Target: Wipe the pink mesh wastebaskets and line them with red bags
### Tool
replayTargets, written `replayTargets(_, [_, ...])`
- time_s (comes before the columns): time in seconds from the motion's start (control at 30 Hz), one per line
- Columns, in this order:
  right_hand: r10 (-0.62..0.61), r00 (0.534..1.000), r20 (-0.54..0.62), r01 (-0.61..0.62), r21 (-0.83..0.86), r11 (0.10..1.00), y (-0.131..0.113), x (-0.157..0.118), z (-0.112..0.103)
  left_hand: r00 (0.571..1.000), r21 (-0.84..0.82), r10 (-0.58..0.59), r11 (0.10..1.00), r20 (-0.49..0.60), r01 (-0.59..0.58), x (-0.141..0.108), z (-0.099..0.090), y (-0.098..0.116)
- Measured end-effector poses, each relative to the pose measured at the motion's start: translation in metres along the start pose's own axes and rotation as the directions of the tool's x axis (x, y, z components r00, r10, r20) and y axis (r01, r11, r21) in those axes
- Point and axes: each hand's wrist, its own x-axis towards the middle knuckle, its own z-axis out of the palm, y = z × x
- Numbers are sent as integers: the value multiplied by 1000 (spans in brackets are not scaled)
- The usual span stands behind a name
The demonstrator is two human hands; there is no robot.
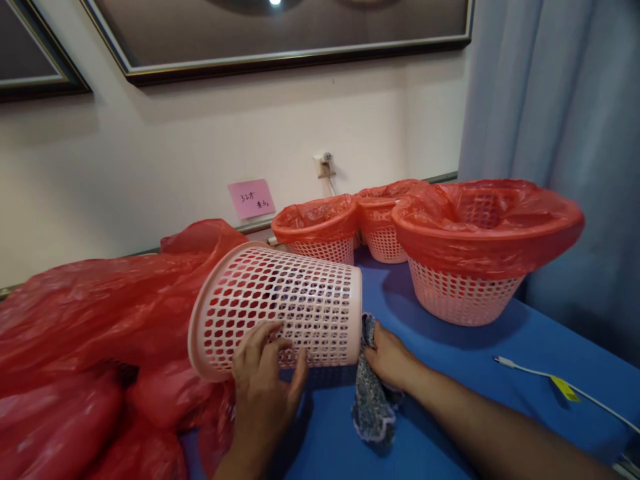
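Your left hand [265,380]: partly open, fingers bent and spread, thumb apart, up against the lattice side of the pink basket [280,310]. No closed grip visible; can't tell how much weight it takes.

Your right hand [393,359]: closed, cloth [374,410] pinched between thumb and fingers, right by the basket's base. Cloth is grey, mottled, pale-edged, bunched at the top and hanging down. Can't tell if your knuckles touch the base.

Pink basket is on its side in front of you, over the blue table [430,427]. Wide rim faces left toward the red bags [100,320], base faces right. Can't see if its underside touches the table.

Red bags: loose heap, left side of the table, partly behind the basket rim.

Behind and right: 3 upright baskets with red liners folded over the rims. 1 left [320,250], 1 middle [385,243], 1 right [465,293]; the right one looks largest, nearest you.

White cable [535,371] with a yellow tag [565,388] on the table, right side. Pink note [251,199] with handwriting on the wall, socket [324,166] to its right.
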Motion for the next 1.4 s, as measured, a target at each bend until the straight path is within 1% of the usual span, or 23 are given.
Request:
replayTargets(0.07, [19, 999, 26, -19, 3, 1000, 5, 7, -2, 1000, 1, -4, 1000, 3, 4, 0, 0, 0])
replayTargets(0.17, [20, 1000, -23, -19, 38, 999, 3, 13, -10, 1000, -3, -18, 1000, 2, 18, -1, 0, 1])
replayTargets(0.23, [-29, 993, -112, 41, 108, 993, -1, 12, -14, 1000, -10, -16, 1000, 12, 16, -1, -1, 2])
replayTargets(0.3, [-101, 972, -214, 139, 171, 975, -3, 9, -12, 1000, -16, -17, 1000, 19, 17, -1, -1, 3])
replayTargets(0.33, [-122, 966, -227, 162, 166, 973, -3, 7, -10, 1000, -16, -20, 1000, 23, 20, -1, -1, 3])
replayTargets(0.37, [-128, 972, -197, 156, 134, 979, -2, 5, -7, 999, -15, -25, 1000, 25, 25, -1, -1, 2])
replayTargets(0.43, [-88, 994, -59, 89, 19, 996, 2, 3, -3, 999, -7, -34, 999, 29, 34, -1, -1, 1])
replayTargets(0.47, [-59, 998, 7, 59, -35, 998, 4, 3, -2, 999, -3, -34, 999, 33, 34, -1, -1, 1])
replayTargets(0.5, [-35, 998, 53, 38, -74, 997, 7, 4, -2, 999, 0, -32, 999, 34, 32, -1, -1, 0])
replayTargets(0.53, [-16, 997, 71, 23, -98, 995, 9, 7, -3, 999, 1, -29, 1000, 36, 29, -1, -1, 0])
replayTargets(0.6, [18, 999, 44, -12, -134, 991, 12, 15, -10, 999, -3, -24, 1000, 30, 24, -1, -2, 1])
replayTargets(0.67, [43, 999, -27, -47, -180, 983, 12, 24, -20, 999, -8, -22, 1000, 23, 22, -1, -2, 2])
replayTargets(0.77, [41, 992, -123, -71, -248, 966, 8, 32, -36, 999, -15, -22, 1000, 26, 22, -2, -3, 2])
replayTargets(0.8, [27, 991, -129, -62, -274, 960, 6, 31, -40, 999, -15, -22, 1000, 31, 22, -2, -3, 2])
replayTargets(0.87, [-31, 994, -101, -9, -369, 929, 0, 26, -45, 999, -14, -23, 1000, 32, 23, -4, -3, 2])
replayTargets(0.93, [-101, 993, -55, 61, -491, 869, -7, 18, -47, 999, -15, -22, 1000, 40, 23, -6, -2, 1])
replayTargets(1.0, [-138, 990, -28, 99, -564, 820, -11, 9, -45, 998, -23, -30, 999, 47, 31, -6, -2, 0])
replayTargets(1.07, [-101, 995, 7, 88, -556, 827, -11, 2, -40, 998, -30, -39, 999, 50, 41, -7, -2, 0])
replayTargets(1.13, [-9, 995, 104, 63, -530, 845, -8, -3, -33, 999, -30, -32, 999, 43, 33, -6, -1, 0])
replayTargets(1.17, [30, 986, 163, 60, -523, 850, -5, -4, -29, 999, -28, -31, 999, 42, 32, -6, -1, 0])
replayTargets(1.23, [48, 967, 249, 90, -515, 853, 1, -3, -25, 998, -25, -36, 999, 42, 37, -5, 0, 0])
replayTargets(1.3, [-1, 966, 257, 129, -483, 866, 9, 2, -24, 999, -23, -36, 999, 41, 37, -5, 0, -1])
replayTargets(1.4, [-40, 984, 176, 100, -351, 931, 21, 18, -30, 999, -16, -21, 1000, 38, 22, -6, 0, -2])
